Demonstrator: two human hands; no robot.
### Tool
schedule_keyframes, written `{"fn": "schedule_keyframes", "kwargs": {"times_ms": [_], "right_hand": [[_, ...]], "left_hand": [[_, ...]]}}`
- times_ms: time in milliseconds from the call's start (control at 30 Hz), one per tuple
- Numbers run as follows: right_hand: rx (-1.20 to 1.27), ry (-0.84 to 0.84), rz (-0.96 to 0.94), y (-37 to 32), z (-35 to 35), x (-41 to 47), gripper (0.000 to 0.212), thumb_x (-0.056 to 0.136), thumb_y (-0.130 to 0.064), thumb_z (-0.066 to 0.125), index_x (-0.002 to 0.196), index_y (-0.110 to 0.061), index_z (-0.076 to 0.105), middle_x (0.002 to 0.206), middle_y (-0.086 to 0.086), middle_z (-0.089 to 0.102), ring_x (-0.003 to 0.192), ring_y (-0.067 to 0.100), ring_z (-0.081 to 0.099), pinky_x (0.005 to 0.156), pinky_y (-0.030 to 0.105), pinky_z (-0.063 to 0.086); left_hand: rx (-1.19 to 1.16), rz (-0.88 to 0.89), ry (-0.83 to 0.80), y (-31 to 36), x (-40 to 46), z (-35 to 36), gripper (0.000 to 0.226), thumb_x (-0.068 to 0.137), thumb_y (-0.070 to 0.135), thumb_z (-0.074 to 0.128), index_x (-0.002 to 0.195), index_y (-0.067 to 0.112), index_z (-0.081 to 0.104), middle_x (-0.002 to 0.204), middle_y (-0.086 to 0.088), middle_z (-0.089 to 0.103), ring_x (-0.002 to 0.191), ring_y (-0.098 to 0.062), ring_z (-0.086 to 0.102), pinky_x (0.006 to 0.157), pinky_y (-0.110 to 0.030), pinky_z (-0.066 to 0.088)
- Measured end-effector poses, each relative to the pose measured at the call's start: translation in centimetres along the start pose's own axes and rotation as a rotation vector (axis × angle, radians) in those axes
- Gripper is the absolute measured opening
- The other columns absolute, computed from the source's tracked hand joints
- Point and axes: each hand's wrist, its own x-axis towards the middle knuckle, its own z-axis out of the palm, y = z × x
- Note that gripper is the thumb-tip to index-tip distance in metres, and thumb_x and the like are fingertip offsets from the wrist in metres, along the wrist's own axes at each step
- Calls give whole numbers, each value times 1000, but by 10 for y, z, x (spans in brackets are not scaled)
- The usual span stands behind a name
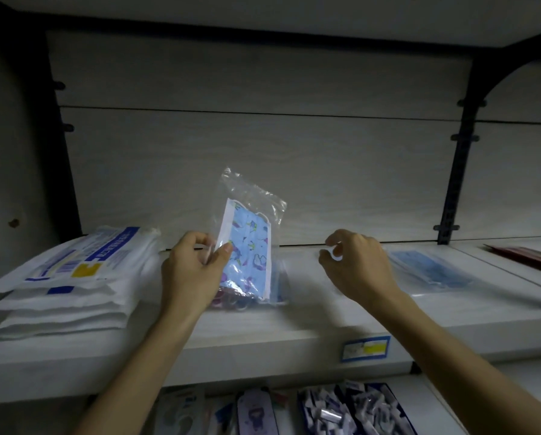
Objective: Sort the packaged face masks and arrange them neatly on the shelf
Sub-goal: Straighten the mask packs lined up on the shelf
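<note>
While the left hand [197, 265] pinches the printed mask packet [247, 246] by its left edge, tilted upright over the middle of the shelf [294, 334], the sound move is probably to lay it flat and square its edges to the packets beneath. Stacked white packs [71, 277] lie to its left and a plain blue mask packet [432, 271] well to the right. Hovering beside the packet, the right hand [357, 265] holds nothing, fingers loosely curled.
</note>
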Motion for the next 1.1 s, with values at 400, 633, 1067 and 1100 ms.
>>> {"fn": "schedule_keyframes", "kwargs": {"times_ms": [400, 633, 1067, 1100], "right_hand": [[36, -37, -56, 30, -4, 17, 29, 89, -25, 58, 115, -17, 66, 103, 4, 72, 98, 27, 64, 85, 40, 52], [24, -77, -118, 38, 2, 15, 30, 91, -31, 58, 118, -19, 64, 103, 2, 72, 99, 25, 64, 85, 42, 53], [-64, -1, -101, 40, -24, -15, 31, 95, -33, 55, 122, -21, 61, 106, 0, 70, 106, 23, 57, 89, 37, 46], [-82, 10, -88, 41, -30, -19, 31, 95, -34, 54, 123, -22, 60, 106, -1, 69, 106, 22, 57, 89, 36, 46]], "left_hand": [[383, -34, -17, 8, -14, 43, 30, 82, 40, 70, 100, 19, 58, 103, -2, 66, 96, -28, 59, 71, -29, 37], [773, 71, -32, 3, -20, 44, 42, 85, 51, 61, 113, 22, 49, 110, -3, 66, 104, -29, 59, 83, -35, 42], [747, 303, -140, 25, -29, 43, 36, 88, 50, 57, 114, 26, 54, 108, 2, 66, 106, -23, 57, 86, -34, 40], [726, 337, -177, 29, -32, 45, 34, 89, 50, 56, 114, 26, 54, 108, 3, 65, 106, -22, 57, 86, -33, 40]]}}
